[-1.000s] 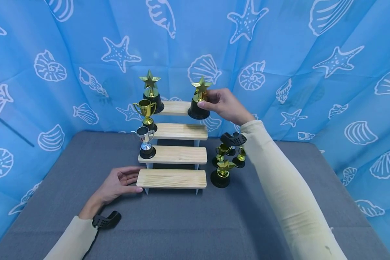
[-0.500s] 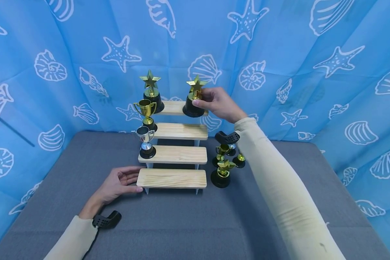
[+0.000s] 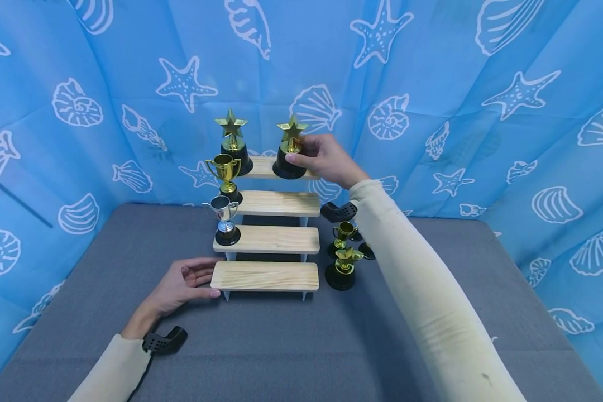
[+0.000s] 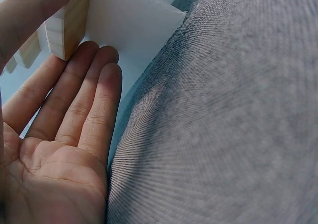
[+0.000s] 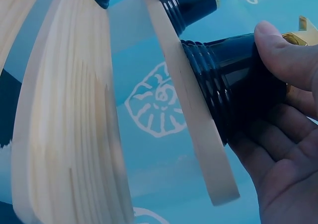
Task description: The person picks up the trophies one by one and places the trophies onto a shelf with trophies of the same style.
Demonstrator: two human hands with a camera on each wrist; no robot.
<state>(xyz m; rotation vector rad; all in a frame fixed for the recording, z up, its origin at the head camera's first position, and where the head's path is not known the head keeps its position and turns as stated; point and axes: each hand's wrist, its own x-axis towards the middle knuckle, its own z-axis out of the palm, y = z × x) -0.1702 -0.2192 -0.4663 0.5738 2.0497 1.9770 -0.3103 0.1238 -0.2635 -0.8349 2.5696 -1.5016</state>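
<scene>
My right hand [image 3: 328, 158] holds a gold star trophy [image 3: 284, 165] by its upper part, thumb in front. In the right wrist view its black base [image 5: 226, 80] stands at the top board [image 5: 198, 139] of a stepped wooden display shelf. Another star trophy [image 3: 236, 152] stands at the left end of that board. Below it are a gold cup trophy [image 3: 224, 169] and a silver cup trophy [image 3: 225, 218], each at the left of its step. My left hand [image 3: 178, 287] touches the left end of the lowest board [image 3: 266, 276]. Its fingers [image 4: 97, 110] lie nearly straight.
Right of the shelf, a small star trophy [image 3: 343, 271] and a gold cup trophy [image 3: 343, 233] stand on the grey cloth [image 3: 281, 352]. More trophies there are partly hidden by my right sleeve [image 3: 422, 290]. A blue shell-print curtain [image 3: 432, 67] hangs behind.
My right hand has moved left along the top board with the star trophy, and slightly up. The left hand has stayed at the lowest board.
</scene>
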